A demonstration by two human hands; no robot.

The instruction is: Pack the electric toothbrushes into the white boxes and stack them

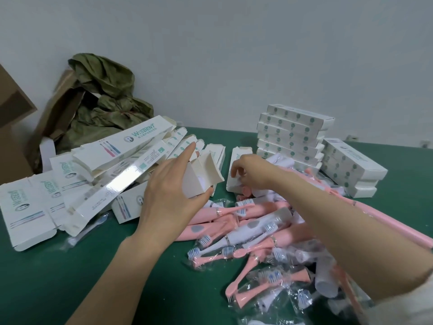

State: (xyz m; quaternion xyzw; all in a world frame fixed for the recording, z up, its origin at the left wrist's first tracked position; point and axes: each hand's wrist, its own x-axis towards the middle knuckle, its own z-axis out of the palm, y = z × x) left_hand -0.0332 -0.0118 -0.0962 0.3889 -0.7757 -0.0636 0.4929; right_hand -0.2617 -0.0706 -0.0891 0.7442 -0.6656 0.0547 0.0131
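Open box (203,177): white carton, end flaps spread, mouth turned toward the camera; held between the thumb and fingers of the left hand (168,184).
Second box (235,165): white carton, just right of the open box; near end gripped by the curled fingers of the right hand (248,170).
Empty boxes (98,165): white cartons with teal lettering, flaps open, heaped crosswise at the left of the table (140,289).
Packed stack (293,130): closed boxes with teal dots, laid flat, stacked at the rear right.
Side stack (351,170): lower, just right of the packed stack.
Toothbrush pile (246,231): pink and white toothbrushes in clear wrappers, heaped crosswise in front of both stacks.
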